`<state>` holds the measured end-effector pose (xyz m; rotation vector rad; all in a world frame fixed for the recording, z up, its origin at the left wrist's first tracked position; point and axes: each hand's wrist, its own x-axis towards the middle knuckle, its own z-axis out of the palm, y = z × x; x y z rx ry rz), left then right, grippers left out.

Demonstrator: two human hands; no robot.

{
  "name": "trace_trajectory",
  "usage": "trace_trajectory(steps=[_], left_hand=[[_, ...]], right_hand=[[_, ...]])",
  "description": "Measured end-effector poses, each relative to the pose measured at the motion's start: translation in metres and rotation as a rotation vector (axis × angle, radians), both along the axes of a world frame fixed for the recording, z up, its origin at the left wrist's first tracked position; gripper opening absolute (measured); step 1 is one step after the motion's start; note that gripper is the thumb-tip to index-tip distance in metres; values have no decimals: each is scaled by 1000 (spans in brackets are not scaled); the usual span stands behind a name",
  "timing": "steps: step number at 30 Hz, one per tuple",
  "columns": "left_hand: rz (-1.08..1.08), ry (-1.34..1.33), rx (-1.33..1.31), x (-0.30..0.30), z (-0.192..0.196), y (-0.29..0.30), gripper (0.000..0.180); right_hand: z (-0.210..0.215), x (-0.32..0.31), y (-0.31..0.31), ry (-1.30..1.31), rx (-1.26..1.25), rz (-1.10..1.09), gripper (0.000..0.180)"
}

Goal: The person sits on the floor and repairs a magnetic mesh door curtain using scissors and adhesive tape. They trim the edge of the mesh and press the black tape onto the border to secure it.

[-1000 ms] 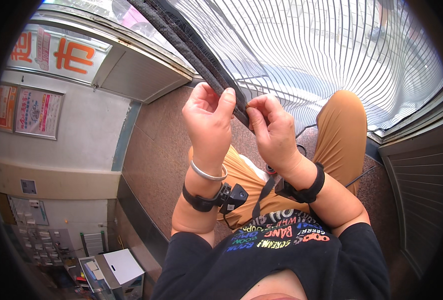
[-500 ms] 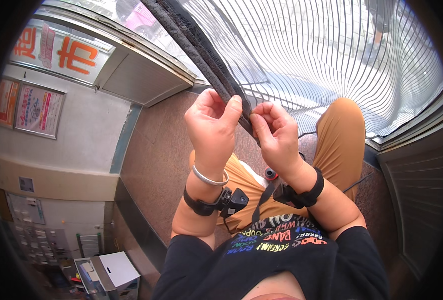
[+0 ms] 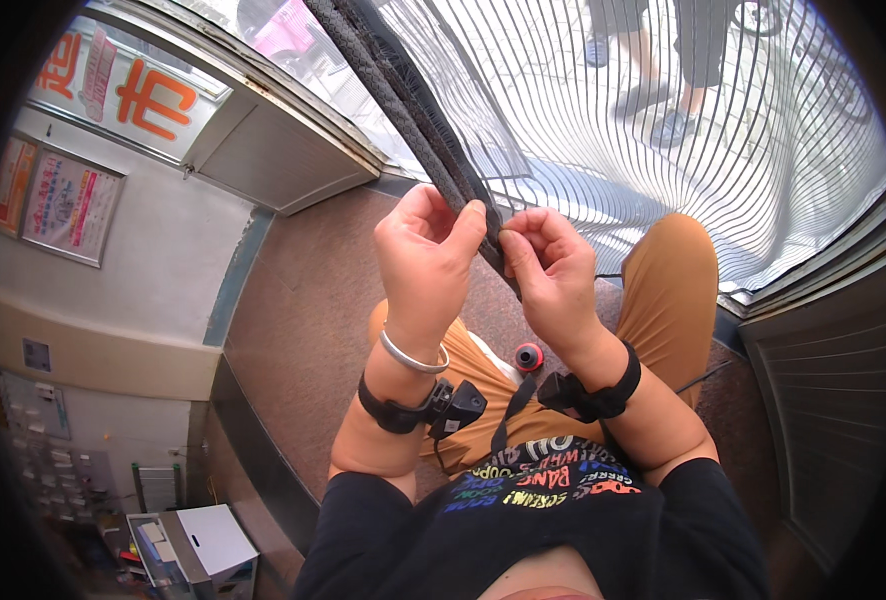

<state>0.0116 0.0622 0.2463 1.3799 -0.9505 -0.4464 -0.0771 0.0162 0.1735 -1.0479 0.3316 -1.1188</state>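
A sheer striped mesh curtain (image 3: 603,130) hangs in front of me, with a thick dark fabric band along its left edge. My left hand (image 3: 428,240) is closed round this edge band (image 3: 403,95), its thumb pressed on top. Just right of it, my right hand (image 3: 551,258) pinches thumb and forefinger together at the band's other side. Whether anything small sits between those right fingertips is hidden. The band's lower end runs down between my two hands.
On the brown floor between my legs stands a small red and black round-topped object (image 3: 529,357). A metal door panel (image 3: 273,155) is at left, another (image 3: 823,370) at right. An open box (image 3: 198,545) sits lower left. Passers-by's legs (image 3: 653,60) show through the mesh.
Both hands keep nearly the same grip on the edge band. My view has shifted slightly, showing more of the red and black object. Passers-by's legs have come into sight behind the mesh.
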Motion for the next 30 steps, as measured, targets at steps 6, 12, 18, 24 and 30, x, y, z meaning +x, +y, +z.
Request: trace_trajectory(steps=[6,12,18,24,30], left_hand=[[36,-42,20,2,-3,-2,5],[-30,38,-8,7,-4,1,3],[-49,14,-14,5,-5,0,5],[-74,82,-57,7,-9,-1,2],[-19,31,16,3,-5,-1,4]], right_hand=[[3,-1,-4,-81,44,111,7],[8,1,-6,-62,28,121,11],[11,0,-9,-19,-25,73,9],[4,6,-9,-57,-68,98,15],[15,2,-8,-64,48,100,15]])
